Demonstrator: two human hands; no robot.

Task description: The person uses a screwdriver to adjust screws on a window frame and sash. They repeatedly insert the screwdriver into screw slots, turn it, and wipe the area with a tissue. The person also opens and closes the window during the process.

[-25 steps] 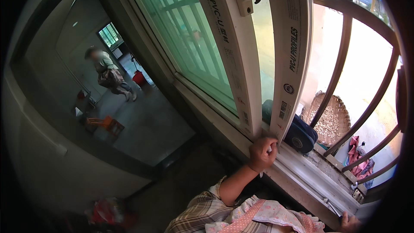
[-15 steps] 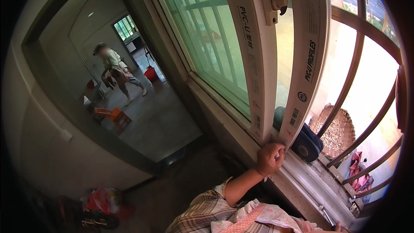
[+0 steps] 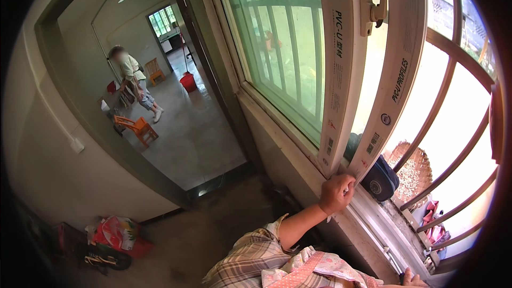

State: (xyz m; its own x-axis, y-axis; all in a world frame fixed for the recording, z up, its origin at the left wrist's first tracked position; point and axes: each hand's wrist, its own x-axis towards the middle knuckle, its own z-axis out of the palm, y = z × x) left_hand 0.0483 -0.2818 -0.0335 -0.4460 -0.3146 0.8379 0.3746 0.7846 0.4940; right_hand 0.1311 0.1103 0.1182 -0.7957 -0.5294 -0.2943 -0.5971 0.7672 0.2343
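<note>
Sleeve point(image 3: 250, 256): brown plaid, on the left arm, to the near side of the window track point(image 3: 373, 233)
Apron point(image 3: 341, 271): pale and flowered with a pink dotted band, along the near side of the track
Left hand point(image 3: 337, 194): at the track's left end, knuckles up against the foot of the sashes, fingers clenched round a white scrap point(image 3: 346, 188)
White scrap: mostly hidden in the fist at the track's left end, too small to tell what it is
Right hand point(image 3: 413, 278): beside the track's right end, partly cut off by the picture's edge; cannot tell whether the fingers grasp anything
Sashes: inner one point(image 3: 341, 74) and outer one point(image 3: 388, 101) rising from the track's left end, white with printing, a gap between them
Handle point(image 3: 380, 13): on the inner sash, high above the track
Pouch point(image 3: 381, 178): dark blue, on the outer side of the track, just beside the outer sash
Bars point(image 3: 434, 109): brown, curved by the lens, beyond the track
Bags point(image 3: 114, 233): red and white, on the floor, well to the left of the track
Basket point(image 3: 415, 170): woven, holding pale pieces, outside beyond the track
Cloth point(image 3: 436, 230): pink, outside beyond the track, near the basket
Doorway point(image 3: 56, 58): dark-framed, well left of the track
Chair point(image 3: 140, 129): orange, through the doorway, far left of the track
Co-worker point(image 3: 132, 74): leaning forward behind the chair, far from the track
Bucket point(image 3: 188, 82): red, on the floor, also far left of the track
</note>
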